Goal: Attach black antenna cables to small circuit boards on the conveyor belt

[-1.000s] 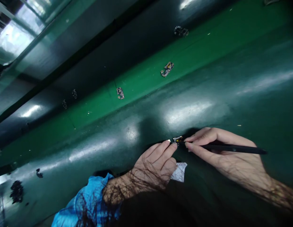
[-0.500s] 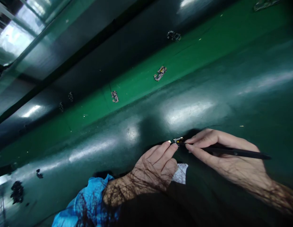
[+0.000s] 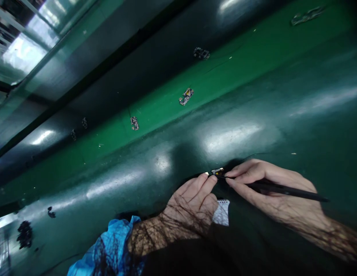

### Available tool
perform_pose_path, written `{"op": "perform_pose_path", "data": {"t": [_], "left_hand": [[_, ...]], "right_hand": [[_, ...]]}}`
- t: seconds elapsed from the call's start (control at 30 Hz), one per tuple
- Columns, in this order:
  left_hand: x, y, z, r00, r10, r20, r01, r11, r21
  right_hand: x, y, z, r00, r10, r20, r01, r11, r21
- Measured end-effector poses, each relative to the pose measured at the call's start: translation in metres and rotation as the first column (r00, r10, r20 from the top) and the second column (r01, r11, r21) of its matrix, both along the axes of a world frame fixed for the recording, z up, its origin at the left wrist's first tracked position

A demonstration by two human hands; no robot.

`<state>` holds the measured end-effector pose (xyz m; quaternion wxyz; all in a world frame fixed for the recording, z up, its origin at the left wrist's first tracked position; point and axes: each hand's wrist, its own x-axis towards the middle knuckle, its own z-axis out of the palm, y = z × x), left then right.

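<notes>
While small circuit boards (image 3: 186,96) ride the green belt (image 3: 253,50) at upper centre, we pinch a tiny component (image 3: 217,171) with our left hand (image 3: 192,207) at lower centre, our right hand (image 3: 270,191) gripping a black probe (image 3: 293,190) on it, work apparently unfinished.

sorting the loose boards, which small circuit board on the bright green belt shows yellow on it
The circuit board in the middle of the green belt, up-left of the hands. It shows a yellow patch; the boards at and look grey and dark.
</notes>
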<state>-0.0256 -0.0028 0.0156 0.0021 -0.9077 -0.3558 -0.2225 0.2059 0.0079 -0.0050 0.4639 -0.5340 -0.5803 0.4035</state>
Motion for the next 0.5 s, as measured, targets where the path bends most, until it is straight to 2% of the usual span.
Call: {"op": "perform_pose_path", "data": {"t": [0.13, 0.27, 0.37, 0.5], "left_hand": [[-0.003, 0.002, 0.001, 0.999, -0.031, -0.027, 0.03, 0.999, -0.015], [-0.007, -0.002, -0.003, 0.988, -0.073, -0.135, 0.07, 0.997, -0.03], [-0.009, -0.006, -0.008, 0.977, -0.102, -0.188, 0.106, 0.994, 0.009], [-0.009, -0.009, -0.01, 0.932, -0.149, -0.33, 0.149, 0.988, -0.027]], "right_hand": [[0.0, 0.002, -0.002, 0.999, 0.044, 0.027, -0.045, 0.998, 0.031], [0.009, -0.003, -0.01, 0.995, 0.049, 0.085, -0.056, 0.995, 0.081], [0.026, -0.009, -0.031, 0.962, 0.103, 0.254, -0.138, 0.983, 0.121], [0.042, 0.002, -0.063, 0.855, 0.209, 0.475, -0.37, 0.887, 0.277]]}}
